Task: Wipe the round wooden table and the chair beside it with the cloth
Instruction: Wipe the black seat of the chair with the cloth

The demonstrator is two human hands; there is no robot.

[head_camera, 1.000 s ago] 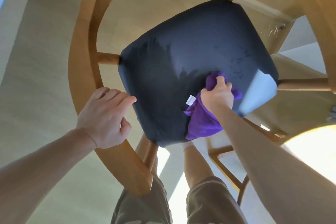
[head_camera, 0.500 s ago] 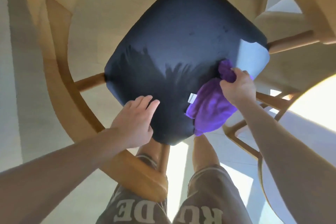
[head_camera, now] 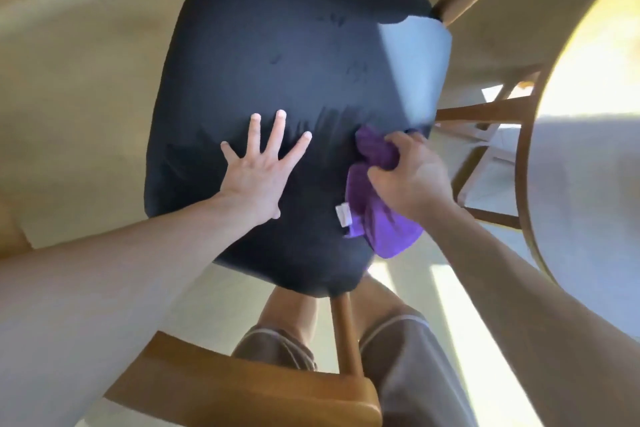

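The chair's dark navy seat cushion [head_camera: 277, 55] fills the middle of the head view, with its wooden backrest [head_camera: 242, 388] curving below near my legs. My left hand [head_camera: 259, 170] lies flat on the cushion, fingers spread. My right hand [head_camera: 412, 177] grips a bunched purple cloth [head_camera: 377, 215] with a white label, pressed against the seat's near right edge. The round wooden table [head_camera: 588, 149] shows as a curved rim at the right, partly sunlit.
Wooden chair legs and rungs [head_camera: 485, 113] cross between the seat and the table. Pale floor [head_camera: 79, 87] lies to the left and beyond the chair. My legs in brown shorts [head_camera: 408, 367] stand just behind the backrest.
My left hand left the backrest and now lies flat on the cushion. My right hand has drawn the cloth along the seat's right side toward the near edge.
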